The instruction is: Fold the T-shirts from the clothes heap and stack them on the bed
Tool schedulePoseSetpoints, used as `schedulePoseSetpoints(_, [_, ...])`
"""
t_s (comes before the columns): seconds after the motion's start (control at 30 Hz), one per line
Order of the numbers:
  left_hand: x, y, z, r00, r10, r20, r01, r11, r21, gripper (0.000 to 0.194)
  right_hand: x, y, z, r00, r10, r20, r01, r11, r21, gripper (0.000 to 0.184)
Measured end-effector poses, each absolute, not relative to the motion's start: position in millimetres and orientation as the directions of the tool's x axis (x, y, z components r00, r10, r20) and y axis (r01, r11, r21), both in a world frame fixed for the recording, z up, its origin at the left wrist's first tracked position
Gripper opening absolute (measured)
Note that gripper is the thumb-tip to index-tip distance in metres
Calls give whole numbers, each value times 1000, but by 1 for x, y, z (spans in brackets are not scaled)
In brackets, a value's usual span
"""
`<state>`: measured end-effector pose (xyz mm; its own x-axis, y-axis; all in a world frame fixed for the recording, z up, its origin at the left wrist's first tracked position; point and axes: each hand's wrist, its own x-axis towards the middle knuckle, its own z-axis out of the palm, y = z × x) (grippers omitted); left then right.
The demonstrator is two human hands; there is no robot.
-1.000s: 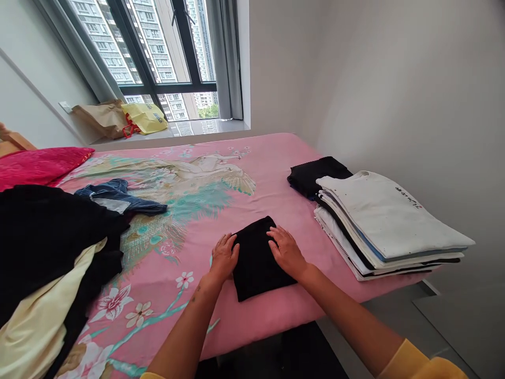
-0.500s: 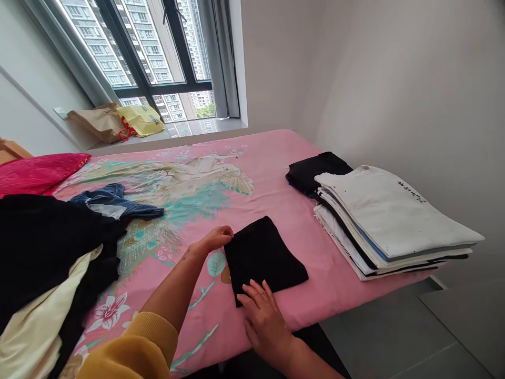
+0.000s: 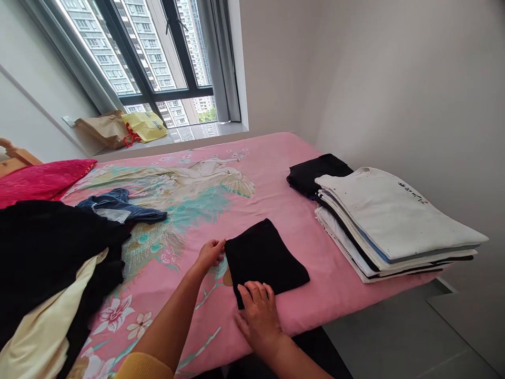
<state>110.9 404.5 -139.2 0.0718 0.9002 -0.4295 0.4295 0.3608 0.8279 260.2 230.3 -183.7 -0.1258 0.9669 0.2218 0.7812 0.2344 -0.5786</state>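
Observation:
A black folded garment lies flat on the pink bedsheet; its exact kind does not show. At its upper-left corner, my left hand has thumb and fingers pinched together on the fabric. My right hand rests on the lower-left edge with fingers stretched out over the cloth. To the right stands a stack of folded clothes, topped by a white shirt with dark lettering. Behind the stack is another folded black garment.
Loose black clothes, a cream garment and blue denim lie on the left, beside a red pillow. A brown paper bag and a yellow bag sit on the windowsill. The bed's front edge runs below my right hand.
My left hand has moved slightly left and down at the garment's corner. My right hand stays on the lower edge, its fingers shifted a little. The view has tilted slightly.

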Motion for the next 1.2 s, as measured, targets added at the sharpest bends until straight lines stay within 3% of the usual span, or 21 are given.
schedulePoseSetpoints(0.1, [105, 371, -136, 155, 816, -557, 370, 475, 798, 51, 253, 235, -186, -89, 970, 227, 808, 203, -553, 54])
schedulePoseSetpoints(0.2, [101, 340, -138, 276, 700, -659, 202, 628, 751, 49, 250, 235, -185, -70, 968, 240, 809, 196, -554, 51])
schedulePoseSetpoints(0.33, [101, 314, -146, 333, 695, -637, -41, 685, 727, 39, 258, 230, -174, -84, 957, 276, 746, 244, -619, 44])
schedulePoseSetpoints(0.43, [107, 297, -152, 335, 713, -617, -122, 682, 721, 38, 273, 237, -157, -114, 952, 285, 665, 286, -690, 26])
schedulePoseSetpoints(0.5, [113, 285, -155, 339, 719, -607, -143, 677, 722, 41, 282, 255, -145, -136, 947, 293, 627, 311, -715, 23])
schedulePoseSetpoints(0.6, [123, 268, -160, 361, 716, -597, -171, 680, 713, 48, 286, 299, -130, -256, 923, 288, 662, 384, -644, 30])
schedulePoseSetpoints(0.67, [129, 259, -163, 358, 729, -584, -209, 672, 711, 52, 279, 334, -125, -384, 893, 233, 725, 448, -523, 45])
schedulePoseSetpoints(0.73, [135, 252, -166, 315, 766, -560, -274, 639, 719, 50, 269, 367, -125, -489, 868, 88, 775, 478, -412, 61])
schedulePoseSetpoints(0.87, [146, 248, -174, 188, 821, -539, -400, 565, 721, 44, 251, 419, -132, -519, 822, -234, 838, 436, -328, 79])
schedulePoseSetpoints(1.07, [166, 260, -183, -28, 894, -447, -525, 367, 767, 40, 249, 450, -132, -460, 782, -421, 885, 361, -295, 62])
schedulePoseSetpoints(1.2, [172, 261, -183, -72, 889, -452, -487, 364, 794, 36, 261, 446, -115, -498, 777, -384, 854, 364, -371, 43])
